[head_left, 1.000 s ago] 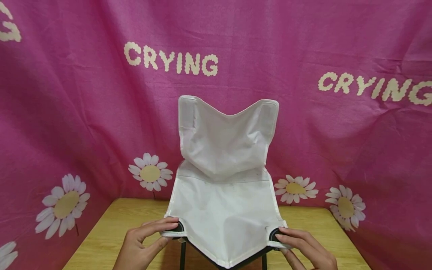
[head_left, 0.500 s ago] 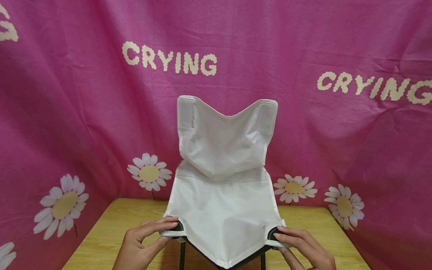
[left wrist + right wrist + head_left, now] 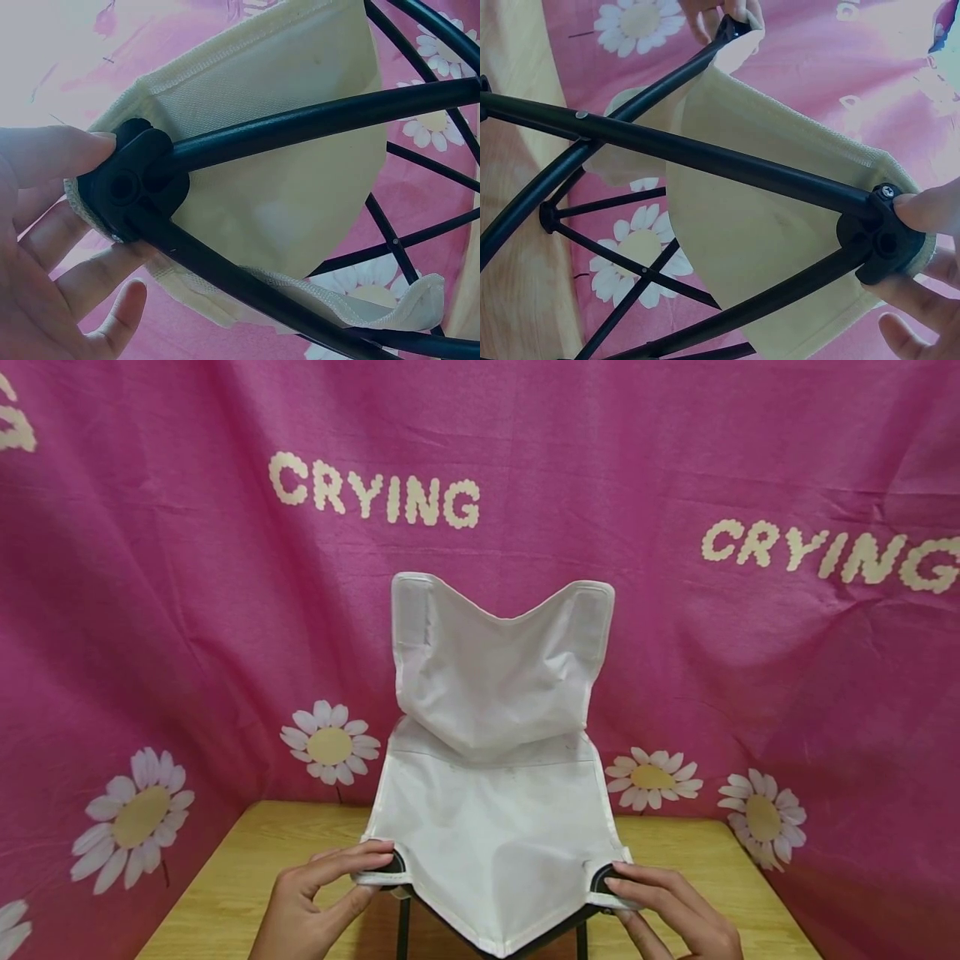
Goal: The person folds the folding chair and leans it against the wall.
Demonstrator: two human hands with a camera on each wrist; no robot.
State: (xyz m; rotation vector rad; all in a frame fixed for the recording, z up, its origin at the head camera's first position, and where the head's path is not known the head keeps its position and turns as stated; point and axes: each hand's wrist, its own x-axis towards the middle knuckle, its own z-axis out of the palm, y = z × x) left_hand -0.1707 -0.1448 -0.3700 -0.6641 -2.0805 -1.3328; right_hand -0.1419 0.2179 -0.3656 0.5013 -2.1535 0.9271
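Note:
A small folding chair with a white fabric seat (image 3: 487,827) and raised fabric back (image 3: 502,685) stands in the middle of the head view. At the seat's front left corner my left hand (image 3: 303,902) pinches the fabric and the black fitting beneath it. My right hand (image 3: 678,906) grips the matching right corner. In the left wrist view the thumb presses a black plastic corner joint (image 3: 124,184), where two dark tubes (image 3: 315,120) meet. The right wrist view shows the other corner joint (image 3: 885,236) between thumb and fingers, under the fabric's pale underside (image 3: 765,217).
The chair stands on a wooden table (image 3: 247,852). A pink cloth backdrop (image 3: 570,468) with printed lettering and daisies hangs behind it and along both sides. Crossed black frame legs (image 3: 645,270) run below the seat.
Both hands keep hold of the same two corners. Chair, hands and backdrop all sit slightly farther left in the head view, as if the camera turned a little.

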